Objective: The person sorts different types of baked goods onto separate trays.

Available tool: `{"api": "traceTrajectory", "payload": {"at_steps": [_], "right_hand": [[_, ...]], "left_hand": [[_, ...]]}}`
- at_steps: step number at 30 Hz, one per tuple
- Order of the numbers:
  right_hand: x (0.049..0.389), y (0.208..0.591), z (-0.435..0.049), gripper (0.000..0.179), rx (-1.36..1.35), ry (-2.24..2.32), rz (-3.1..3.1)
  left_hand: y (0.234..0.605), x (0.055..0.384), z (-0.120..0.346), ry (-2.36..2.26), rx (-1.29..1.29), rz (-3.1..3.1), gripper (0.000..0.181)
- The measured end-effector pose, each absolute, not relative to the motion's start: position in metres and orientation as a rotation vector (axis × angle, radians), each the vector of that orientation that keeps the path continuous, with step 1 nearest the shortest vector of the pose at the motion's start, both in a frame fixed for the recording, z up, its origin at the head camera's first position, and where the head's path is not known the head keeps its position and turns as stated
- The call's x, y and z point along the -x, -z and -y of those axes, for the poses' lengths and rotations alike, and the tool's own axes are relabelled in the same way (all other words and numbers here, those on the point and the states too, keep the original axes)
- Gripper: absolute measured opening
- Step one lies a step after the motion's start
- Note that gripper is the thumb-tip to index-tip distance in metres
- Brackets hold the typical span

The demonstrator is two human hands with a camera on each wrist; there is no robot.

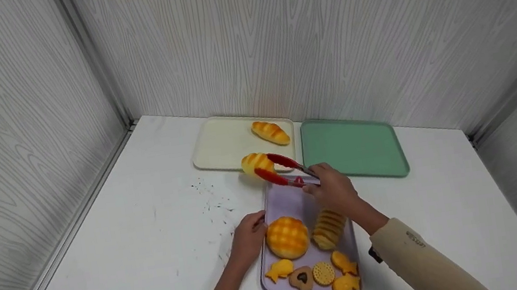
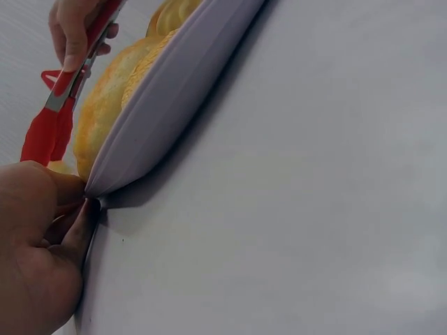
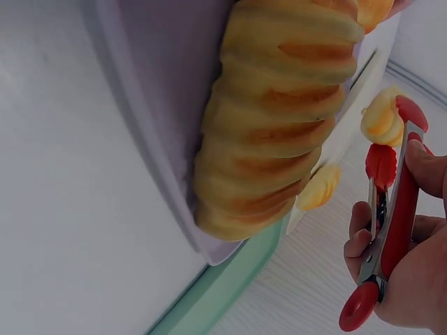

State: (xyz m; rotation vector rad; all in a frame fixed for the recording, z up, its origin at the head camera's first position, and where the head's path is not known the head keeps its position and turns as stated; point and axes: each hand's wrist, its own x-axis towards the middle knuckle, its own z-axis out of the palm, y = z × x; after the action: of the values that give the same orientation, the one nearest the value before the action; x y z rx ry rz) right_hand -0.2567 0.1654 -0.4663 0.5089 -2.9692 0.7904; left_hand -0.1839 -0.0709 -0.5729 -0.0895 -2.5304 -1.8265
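My right hand (image 1: 334,188) grips red-tipped tongs (image 1: 291,161), whose tips hold a small yellow bread roll (image 1: 256,164) above the front edge of the cream tray (image 1: 223,145). In the right wrist view the same tongs (image 3: 401,216) reach up to the roll (image 3: 383,120). At the lilac tray (image 1: 291,201), my left hand (image 1: 247,240) pinches the left rim; the left wrist view has its thumb and finger (image 2: 70,202) on that edge. Inside the lilac tray lie a round checked bun (image 1: 287,237) and a ridged loaf (image 1: 329,228).
Fish-shaped biscuits (image 1: 280,269), a heart-shaped cookie (image 1: 301,279) and a round dotted biscuit (image 1: 323,273) fill the near end of the lilac tray. Another bread roll (image 1: 270,132) lies on the cream tray. A green tray (image 1: 352,147) stands at the back right, by the wall (image 1: 295,44).
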Motion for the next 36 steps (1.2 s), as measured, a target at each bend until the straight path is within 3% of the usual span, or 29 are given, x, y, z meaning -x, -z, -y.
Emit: {"api": "traceTrajectory", "payload": {"at_steps": [21, 36], "right_hand": [[0.326, 0.48, -0.085, 0.05, -0.388, -0.831, 2.953], [0.347, 0.496, -0.068, 0.054, -0.267, -0.911, 2.954]], "left_hand": [[0.574, 0.181, 0.07, 1.758, 0.069, 2.522, 0.035], [0.577, 0.181, 0.071, 1.774, 0.134, 2.486, 0.035]]}}
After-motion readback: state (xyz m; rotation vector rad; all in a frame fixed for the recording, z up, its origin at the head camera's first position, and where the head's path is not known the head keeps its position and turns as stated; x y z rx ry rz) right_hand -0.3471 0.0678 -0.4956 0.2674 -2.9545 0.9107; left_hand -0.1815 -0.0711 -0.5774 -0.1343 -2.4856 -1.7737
